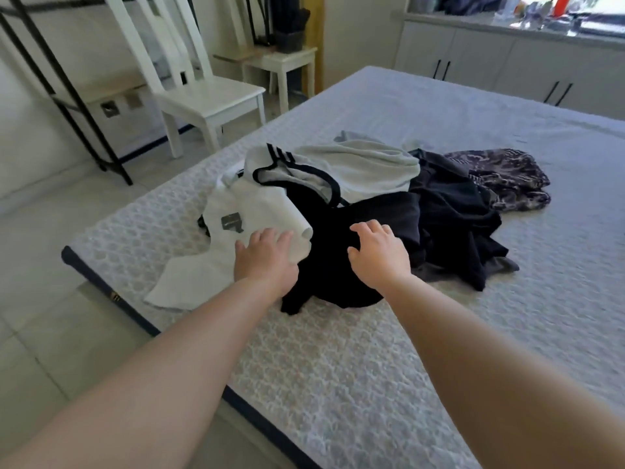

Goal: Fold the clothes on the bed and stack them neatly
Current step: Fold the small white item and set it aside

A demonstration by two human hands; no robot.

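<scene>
Unfolded clothes heap on bed point(389, 350): black garment point(355, 252) at near edge, white shirt point(257, 204) left of it, both under left hand point(265, 257) and right hand point(380, 255), fingers relaxed, grasping nothing; risk: lifting drags tangled neighbours.

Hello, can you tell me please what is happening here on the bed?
A person is reaching with both arms toward a loose pile of clothes on the bed. The left hand is over the edge of a white shirt, and the right hand is over a black garment. Both hands have relaxed fingers and grip nothing yet. Behind lie a pale green garment, more dark clothes and a patterned piece. Nothing is folded or stacked so far.
</scene>
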